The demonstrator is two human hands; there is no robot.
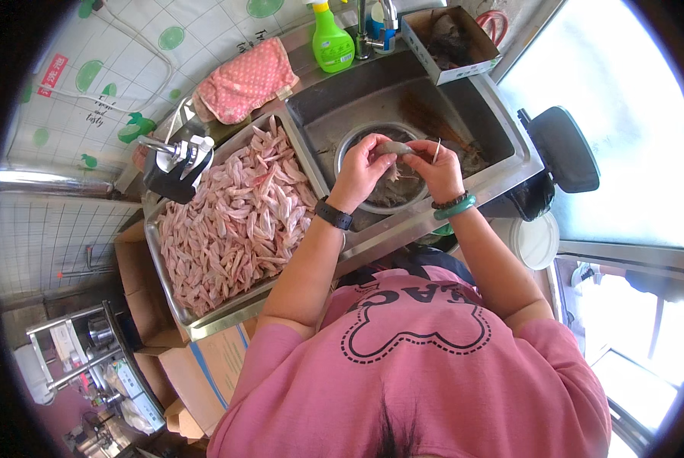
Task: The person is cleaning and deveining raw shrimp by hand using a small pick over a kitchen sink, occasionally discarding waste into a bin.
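Over the sink (365, 106), my left hand (360, 172) pinches one end of a grey raw shrimp (393, 148). The fingers of my right hand (442, 172) grip its other end. A thin whitish pick (437, 150) stands up from between my right fingers. Legs or feelers dangle beneath the shrimp. Below both hands a round metal bowl (340, 157) rests in the sink and holds dark, wet contents (389, 196), which my hands partly hide.
Left of the sink is a metal tray (154, 243) heaped with raw poultry wing tips (244, 223). A clamp-like device (178, 166) overhangs its corner. Behind are a pink cloth (247, 80), green spray bottle (333, 46), faucet (365, 34) and open box (453, 76). A lidded bin (565, 149) stands right.
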